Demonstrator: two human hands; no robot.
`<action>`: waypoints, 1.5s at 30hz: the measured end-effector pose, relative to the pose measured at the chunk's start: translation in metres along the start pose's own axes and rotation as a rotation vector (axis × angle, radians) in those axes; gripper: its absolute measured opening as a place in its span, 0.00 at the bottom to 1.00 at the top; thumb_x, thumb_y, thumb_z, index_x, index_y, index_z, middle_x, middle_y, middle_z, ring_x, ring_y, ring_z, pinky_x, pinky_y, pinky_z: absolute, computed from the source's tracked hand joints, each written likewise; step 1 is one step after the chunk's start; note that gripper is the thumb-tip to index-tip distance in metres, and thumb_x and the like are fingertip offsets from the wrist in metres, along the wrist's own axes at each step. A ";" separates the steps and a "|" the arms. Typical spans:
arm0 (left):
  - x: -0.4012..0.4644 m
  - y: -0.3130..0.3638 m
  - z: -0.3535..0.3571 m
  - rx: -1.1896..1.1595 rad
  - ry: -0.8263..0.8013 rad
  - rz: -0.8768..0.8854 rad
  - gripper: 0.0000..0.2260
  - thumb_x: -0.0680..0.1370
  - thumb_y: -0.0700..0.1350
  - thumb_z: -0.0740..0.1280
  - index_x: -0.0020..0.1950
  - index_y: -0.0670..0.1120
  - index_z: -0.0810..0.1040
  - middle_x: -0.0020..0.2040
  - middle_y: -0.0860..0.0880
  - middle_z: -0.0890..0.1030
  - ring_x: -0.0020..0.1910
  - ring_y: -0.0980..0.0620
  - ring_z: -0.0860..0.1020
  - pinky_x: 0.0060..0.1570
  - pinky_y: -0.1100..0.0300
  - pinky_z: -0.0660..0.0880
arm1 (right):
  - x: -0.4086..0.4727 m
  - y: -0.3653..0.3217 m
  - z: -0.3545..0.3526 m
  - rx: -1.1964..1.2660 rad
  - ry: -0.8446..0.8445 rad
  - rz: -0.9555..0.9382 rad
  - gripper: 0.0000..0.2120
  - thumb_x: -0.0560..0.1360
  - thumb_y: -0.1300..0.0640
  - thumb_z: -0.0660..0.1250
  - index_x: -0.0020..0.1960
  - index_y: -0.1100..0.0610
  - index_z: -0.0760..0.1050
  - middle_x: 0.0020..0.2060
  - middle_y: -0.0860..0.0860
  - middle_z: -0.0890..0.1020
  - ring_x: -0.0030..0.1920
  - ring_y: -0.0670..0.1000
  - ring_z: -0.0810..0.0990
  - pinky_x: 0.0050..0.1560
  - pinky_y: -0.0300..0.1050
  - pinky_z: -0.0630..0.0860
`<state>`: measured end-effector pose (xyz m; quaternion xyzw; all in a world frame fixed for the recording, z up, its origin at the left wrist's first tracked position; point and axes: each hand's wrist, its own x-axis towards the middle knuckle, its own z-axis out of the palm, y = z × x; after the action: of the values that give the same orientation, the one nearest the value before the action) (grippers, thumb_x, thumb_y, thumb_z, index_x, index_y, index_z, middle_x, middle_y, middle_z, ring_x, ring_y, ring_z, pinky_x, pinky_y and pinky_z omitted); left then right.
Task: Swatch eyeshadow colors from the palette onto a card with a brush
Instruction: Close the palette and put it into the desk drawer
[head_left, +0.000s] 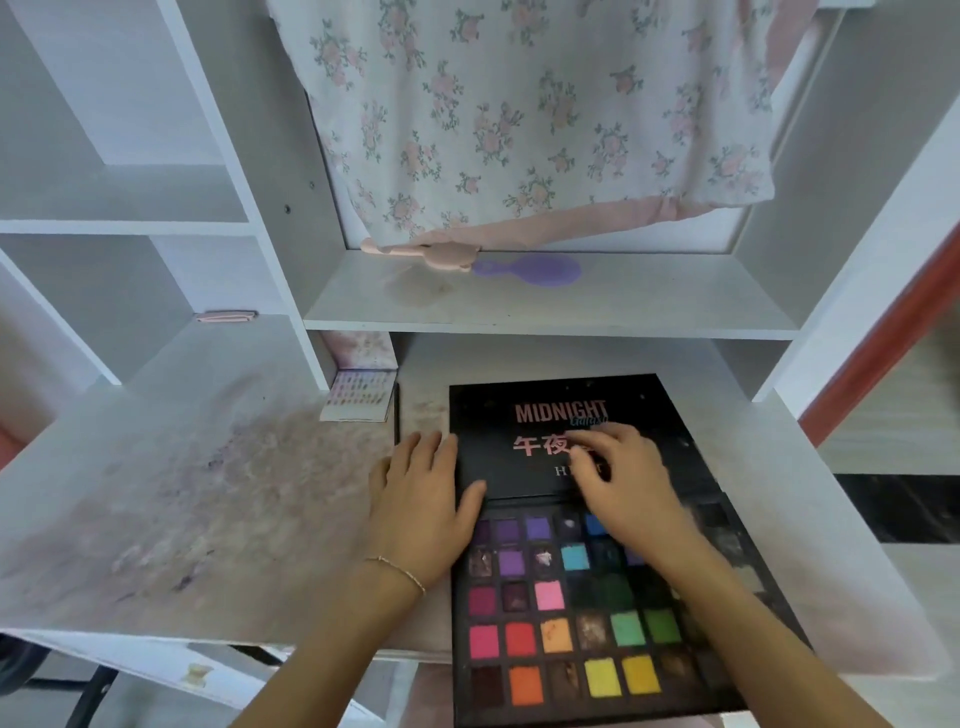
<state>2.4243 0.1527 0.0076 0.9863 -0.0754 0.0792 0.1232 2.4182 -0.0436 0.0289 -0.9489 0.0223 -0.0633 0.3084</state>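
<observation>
The open palette (597, 545) is lying on the table (208, 493) directly under both hands, its long axis running away from the person. The left hand (423, 499) is resting flat, fingers spread, on the lid's left edge. The right hand (618, 478) is blurred over the lid; whether it is pinching anything cannot be told. A thin dark stick, possibly the brush (397, 413), is lying just beyond the left hand, beside a small nail set (358, 397). The palette's pans are holding colored powders.

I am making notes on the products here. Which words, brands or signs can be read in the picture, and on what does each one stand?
"MIDNIGHT": pink capitals on the black lid of the open eyeshadow palette.
Blue script just below it: too blurred to read.
"午夜": pink characters on the lid; the rest of the line is hidden by the right hand.
"H": pale letter lower on the lid; the rest is hidden.
Small pink palette behind: no readable text.
</observation>
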 end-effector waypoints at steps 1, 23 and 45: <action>-0.004 0.002 0.003 -0.007 -0.006 -0.018 0.26 0.77 0.59 0.53 0.73 0.50 0.57 0.73 0.52 0.60 0.73 0.52 0.53 0.66 0.55 0.51 | 0.003 0.008 -0.006 -0.018 0.031 0.067 0.17 0.77 0.50 0.58 0.65 0.49 0.71 0.66 0.53 0.69 0.67 0.54 0.62 0.67 0.54 0.61; -0.006 0.010 -0.008 -0.460 0.031 -0.061 0.22 0.74 0.48 0.67 0.67 0.45 0.70 0.64 0.47 0.70 0.59 0.51 0.70 0.58 0.61 0.66 | -0.004 0.059 -0.055 0.712 0.176 0.491 0.07 0.76 0.61 0.64 0.54 0.58 0.71 0.42 0.51 0.78 0.41 0.46 0.77 0.32 0.36 0.72; 0.019 -0.008 -0.048 -0.772 0.453 -0.160 0.16 0.78 0.47 0.60 0.31 0.47 0.72 0.25 0.54 0.69 0.26 0.63 0.69 0.27 0.73 0.64 | 0.026 0.038 -0.050 0.588 0.370 0.002 0.05 0.77 0.56 0.63 0.50 0.55 0.74 0.40 0.42 0.77 0.43 0.39 0.77 0.43 0.30 0.69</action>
<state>2.4372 0.1705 0.0550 0.8287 0.0056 0.2493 0.5010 2.4370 -0.1055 0.0489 -0.7918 0.0596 -0.2377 0.5595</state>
